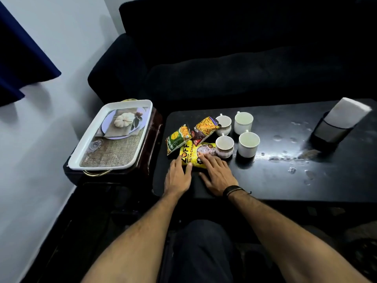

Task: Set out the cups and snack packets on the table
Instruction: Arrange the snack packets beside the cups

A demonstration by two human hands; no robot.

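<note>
Pressing flat, your left hand [178, 176] and right hand [217, 174] rest open-palmed on the yellow packet [193, 153]; cups [247, 144] look placed, so next comes spacing the packets.

yellow packet [192, 153]: biggest, black lettering, lies flat at near-left of the desk [265, 180]; both hands' fingers rest on its near end.
green packet [177, 138]: small, green w/ yellow, lies tilted just left of the yellow one, touching it.
brown packet [205, 128]: dark red-brown w/ orange snack print, crumpled, lies just behind the yellow one, btwn green packet and the cups.
back-left cup [223, 123]: white, rounded, upright, handle at the back, looks empty.
back-right cup [243, 122]: white, straight-sided, upright, looks empty.
front-left cup [224, 147]: white, rounded, patterned side, upright, touching yellow packet's edge.
front-right cup [248, 144]: white, straight-sided, upright.
cups overall: 2x2 cluster, close together, right of the packets.
</note>
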